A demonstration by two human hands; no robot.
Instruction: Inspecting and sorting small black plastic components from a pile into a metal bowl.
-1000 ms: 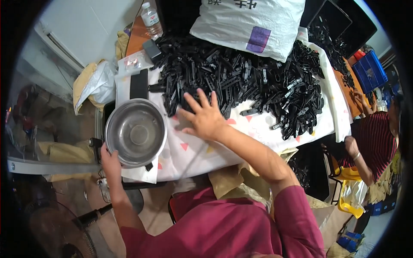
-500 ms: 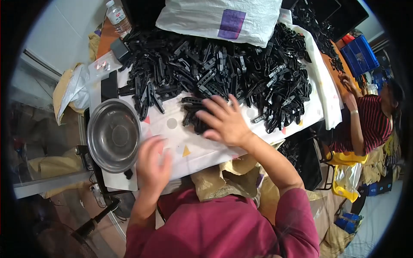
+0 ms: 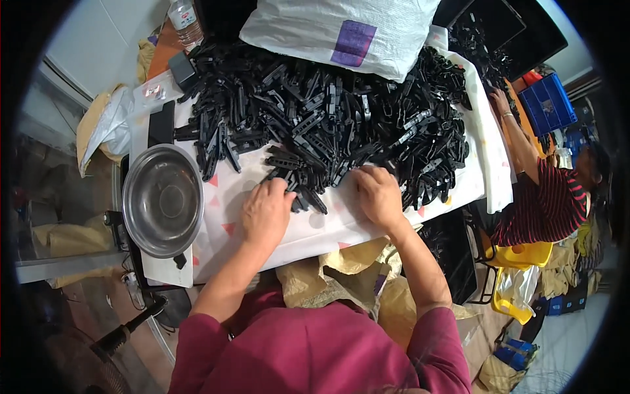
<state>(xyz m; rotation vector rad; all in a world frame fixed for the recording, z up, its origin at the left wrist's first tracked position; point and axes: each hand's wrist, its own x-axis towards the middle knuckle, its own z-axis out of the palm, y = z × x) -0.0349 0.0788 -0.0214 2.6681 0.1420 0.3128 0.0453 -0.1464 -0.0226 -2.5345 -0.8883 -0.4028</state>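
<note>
A wide heap of black plastic parts (image 3: pixel 315 121), long and slotted or clip-like, covers the far half of the white table cover. My left hand (image 3: pixel 268 210) is at the heap's near edge, its bent fingers gripping at a small cluster of black plastic parts (image 3: pixel 307 197). To the right, my right hand (image 3: pixel 380 197) rests on the cover with its fingers curled in against the near edge of the heap. Its fingertips are partly hidden, so what they hold, if anything, does not show.
A steel bowl (image 3: pixel 164 200) stands at the table's left. A white woven sack (image 3: pixel 289 29) lies behind the heap, and a water bottle (image 3: pixel 186 25) is at far left. On the right, a person in a striped shirt (image 3: pixel 548 207) reaches toward more black parts.
My left hand has come up and right from beside the bowl to the parts. My right hand has shifted right and curled its fingers. The person at right has reached farther out.
</note>
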